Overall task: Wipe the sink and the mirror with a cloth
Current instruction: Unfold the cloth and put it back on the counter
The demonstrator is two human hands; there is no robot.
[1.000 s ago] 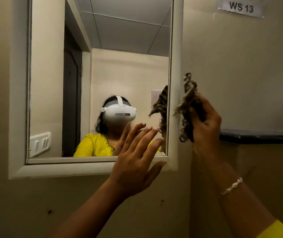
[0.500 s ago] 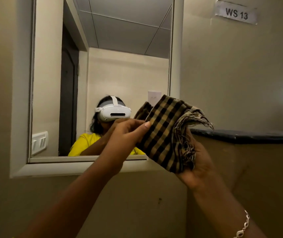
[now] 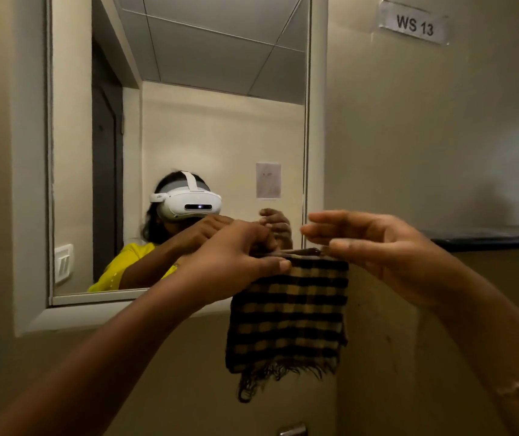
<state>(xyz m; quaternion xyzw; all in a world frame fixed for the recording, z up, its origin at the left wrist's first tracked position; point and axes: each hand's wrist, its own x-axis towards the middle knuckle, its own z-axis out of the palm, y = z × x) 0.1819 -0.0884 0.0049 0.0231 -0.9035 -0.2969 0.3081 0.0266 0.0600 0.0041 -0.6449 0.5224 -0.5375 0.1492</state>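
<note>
The checked black-and-tan woven cloth (image 3: 289, 313) hung in the air in front of the lower right corner of the white-framed rectangular wall mirror (image 3: 208, 127), apparently clear of the glass. The left hand (image 3: 236, 262) pinched the cloth's top edge between curled fingers and thumb. The right hand (image 3: 381, 256) had its fingers extended and its thumb against the opposite top corner; whether it gripped that corner could not be determined. The sink was out of view.

Risks, as judged:
- If the right hand carried no grip, the cloth would hang from one pinch and could slip and drop.
- A loose single layer would press the glass unevenly and could leave streaks.
- The fringe (image 3: 283, 376) could drag and shed lint.

Materials: the cloth appeared thin, soft and limp, with a frayed, curling fringe along its lower edge. The mirror glass was flat, hard and glossy; its frame was smooth.
</note>
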